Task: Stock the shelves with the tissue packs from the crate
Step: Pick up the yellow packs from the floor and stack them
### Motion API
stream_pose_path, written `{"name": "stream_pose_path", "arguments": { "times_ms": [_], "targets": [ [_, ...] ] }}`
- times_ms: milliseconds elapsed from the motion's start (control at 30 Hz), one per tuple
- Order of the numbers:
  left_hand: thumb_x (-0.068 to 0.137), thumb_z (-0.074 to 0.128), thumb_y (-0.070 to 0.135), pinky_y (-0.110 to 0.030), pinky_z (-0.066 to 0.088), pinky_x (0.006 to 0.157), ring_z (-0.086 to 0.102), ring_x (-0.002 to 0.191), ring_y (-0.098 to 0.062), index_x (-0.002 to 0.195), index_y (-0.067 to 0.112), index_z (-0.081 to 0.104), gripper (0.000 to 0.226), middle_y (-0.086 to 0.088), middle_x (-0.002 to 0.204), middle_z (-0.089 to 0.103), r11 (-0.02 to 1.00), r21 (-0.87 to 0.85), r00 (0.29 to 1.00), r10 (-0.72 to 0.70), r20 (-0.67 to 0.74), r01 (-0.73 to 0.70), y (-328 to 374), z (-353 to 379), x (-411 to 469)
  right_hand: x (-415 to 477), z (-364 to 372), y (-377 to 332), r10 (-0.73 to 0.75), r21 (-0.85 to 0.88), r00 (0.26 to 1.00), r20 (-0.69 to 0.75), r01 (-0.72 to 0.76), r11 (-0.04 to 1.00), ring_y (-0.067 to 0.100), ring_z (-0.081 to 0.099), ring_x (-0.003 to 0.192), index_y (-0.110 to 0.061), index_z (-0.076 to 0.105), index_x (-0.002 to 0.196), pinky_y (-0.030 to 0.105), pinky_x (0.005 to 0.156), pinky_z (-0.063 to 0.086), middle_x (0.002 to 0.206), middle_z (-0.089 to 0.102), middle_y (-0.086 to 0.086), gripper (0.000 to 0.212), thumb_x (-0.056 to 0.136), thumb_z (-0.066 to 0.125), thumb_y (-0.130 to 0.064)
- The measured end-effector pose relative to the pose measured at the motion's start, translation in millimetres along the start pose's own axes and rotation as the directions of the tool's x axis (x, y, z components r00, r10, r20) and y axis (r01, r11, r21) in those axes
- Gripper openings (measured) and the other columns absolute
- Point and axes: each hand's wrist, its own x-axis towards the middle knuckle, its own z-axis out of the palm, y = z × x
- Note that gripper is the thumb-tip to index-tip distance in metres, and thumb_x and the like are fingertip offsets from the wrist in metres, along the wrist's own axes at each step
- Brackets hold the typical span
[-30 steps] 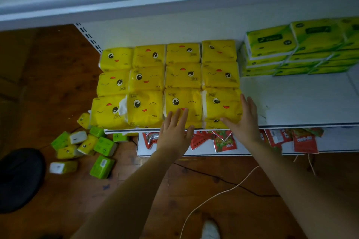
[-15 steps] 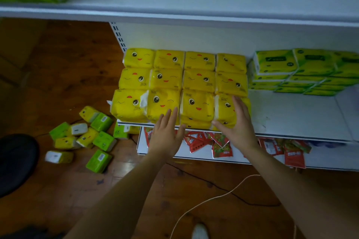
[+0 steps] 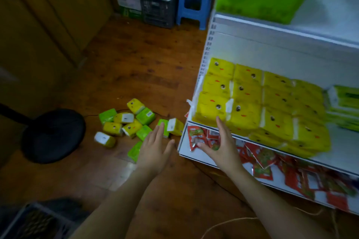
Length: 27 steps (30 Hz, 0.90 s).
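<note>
Yellow tissue packs (image 3: 252, 106) sit in tight rows at the left end of the white shelf (image 3: 344, 145), green packs (image 3: 345, 101) just beside them on the right. Right hand (image 3: 221, 147) flat, fingers straight, holding nothing — fingertips (image 3: 219, 120) at the front-left yellow pack (image 3: 208, 111). Left hand (image 3: 155, 149) also spread and empty, over the wood floor (image 3: 136, 64) near a loose pile of small packs (image 3: 128, 122). Dark crate (image 3: 38, 219) at lower left — blurred, contents unclear. Red sachets (image 3: 262, 161) litter the lower shelf (image 3: 191, 156)
</note>
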Motion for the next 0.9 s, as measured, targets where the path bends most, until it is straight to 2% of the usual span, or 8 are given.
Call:
{"name": "stream_pose_path", "arguments": {
  "times_ms": [167,233,300,400,500,733,833,900],
  "targets": [
    [0.075,0.023,0.062,-0.031,0.016,0.114,0.02,0.142,-0.022,0.15,0.02,0.013,0.086,-0.004,0.154,0.025,0.989,-0.051,0.989,-0.14,-0.055,0.137,-92.5,-63.2,-15.8,14.1,87.9,-69.6,-0.084,0.03,0.989,0.123,0.081,0.996,0.004,0.02,0.138,-0.024,0.019,0.146,0.018,0.108,0.022,0.146,0.023,-0.015,0.09,0.075,0.074,-0.037],
    [0.079,0.027,0.062,-0.031,0.015,0.114,0.018,0.142,-0.022,0.15,0.019,0.013,0.084,-0.003,0.154,0.024,0.975,-0.08,0.975,-0.211,-0.066,0.206,-126.9,-82.5,-22.1,14.9,119.5,-93.9,-0.105,0.047,0.978,0.179,0.098,0.994,-0.003,0.016,0.134,-0.027,0.016,0.146,0.007,0.103,0.016,0.143,0.02,-0.019,0.091,0.077,0.073,-0.036],
    [0.093,0.039,0.051,-0.032,0.015,0.114,0.018,0.142,-0.023,0.15,0.018,0.012,0.072,-0.004,0.155,0.023,0.962,-0.1,0.961,-0.262,-0.088,0.254,-157.6,-96.0,-26.7,14.5,147.0,-110.6,-0.132,0.06,0.967,0.218,0.121,0.991,-0.006,0.016,0.13,-0.028,0.014,0.145,-0.002,0.097,0.012,0.14,0.019,-0.019,0.091,0.077,0.073,-0.033],
    [0.097,0.04,0.039,-0.031,0.014,0.114,0.015,0.143,-0.022,0.151,0.018,0.008,0.065,-0.004,0.156,0.019,0.938,-0.155,0.941,-0.326,-0.092,0.31,-188.6,-111.1,-31.5,14.9,181.4,-124.9,-0.124,0.051,0.944,0.305,0.114,0.992,-0.005,0.017,0.132,-0.036,0.008,0.142,0.009,0.104,0.019,0.144,0.021,-0.016,0.091,0.078,0.073,-0.034],
    [0.098,0.037,0.04,-0.03,0.011,0.114,0.011,0.144,-0.02,0.151,0.02,0.005,0.065,-0.002,0.157,0.013,0.917,-0.166,0.921,-0.379,-0.085,0.362,-214.5,-121.0,-29.3,23.2,211.5,-132.4,-0.102,0.043,0.928,0.358,0.093,0.995,0.01,0.025,0.139,-0.038,0.009,0.139,0.025,0.109,0.028,0.15,0.024,-0.005,0.092,0.075,0.075,-0.036],
    [0.098,0.036,0.042,-0.036,0.02,0.112,0.013,0.144,-0.024,0.15,0.025,0.001,0.066,-0.003,0.158,0.0,0.821,-0.26,0.845,-0.534,-0.037,0.508,-267.9,-138.8,18.7,74.9,285.0,-133.8,-0.045,0.07,0.868,0.494,0.012,0.997,0.014,0.029,0.136,-0.036,0.007,0.142,0.016,0.098,0.028,0.145,0.027,-0.001,0.093,0.077,0.073,-0.035],
    [0.097,0.035,0.042,-0.038,0.023,0.111,0.016,0.143,-0.026,0.15,0.026,0.001,0.065,-0.003,0.158,-0.003,0.791,-0.292,0.824,-0.567,-0.019,0.537,-290.5,-145.5,58.9,112.9,324.9,-130.6,-0.021,0.085,0.83,0.557,-0.032,0.996,0.014,0.033,0.134,-0.038,0.006,0.14,0.018,0.101,0.03,0.136,0.03,-0.005,0.093,0.077,0.074,-0.033],
    [0.098,0.035,0.041,-0.037,0.023,0.111,0.013,0.144,-0.026,0.151,0.025,0.001,0.065,-0.003,0.158,-0.005,0.779,-0.29,0.811,-0.585,-0.018,0.555,-309.9,-142.9,90.8,138.7,354.1,-121.7,-0.019,0.062,0.812,0.584,-0.021,0.998,0.013,0.029,0.135,-0.031,0.01,0.145,0.012,0.102,0.024,0.141,0.03,0.001,0.094,0.076,0.074,-0.032]
  ]
}}
